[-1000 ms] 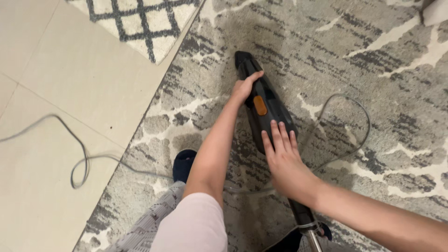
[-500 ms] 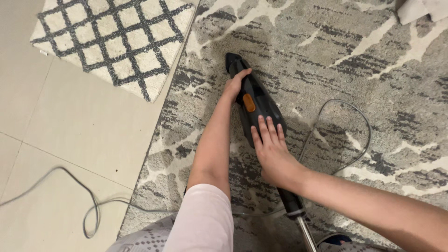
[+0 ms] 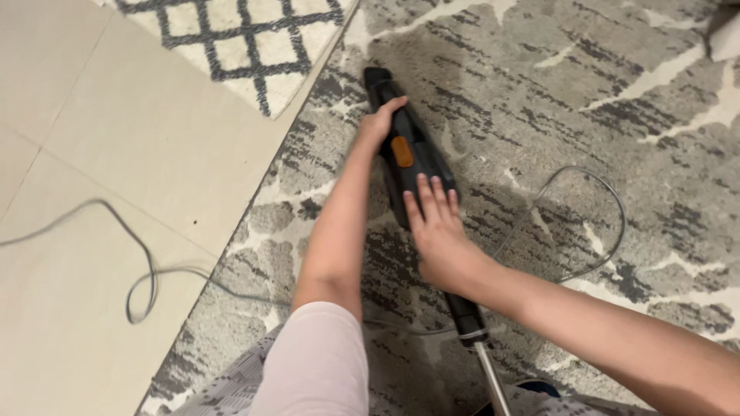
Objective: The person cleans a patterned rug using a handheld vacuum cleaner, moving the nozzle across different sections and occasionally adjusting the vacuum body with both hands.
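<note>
left hand (image 3: 378, 123) grips the vacuum (image 3: 408, 158) near its nozzle, right hand (image 3: 435, 231) lies flat, fingers spread, on its body behind.

Vacuum cleaner (image 3: 408, 158): middle of body hidden under right hand (image 3: 438, 239); metal tube (image 3: 490, 385) cut off by near edge.
Left hand (image 3: 376, 123): fingertips hidden around the vacuum's far side.
Cord (image 3: 139, 270): runs off left edge; part hidden behind arms.
Lattice rug (image 3: 254, 46): cut off by far edge.
Pale object (image 3: 726, 42), far right: cropped, kind unclear.
</note>
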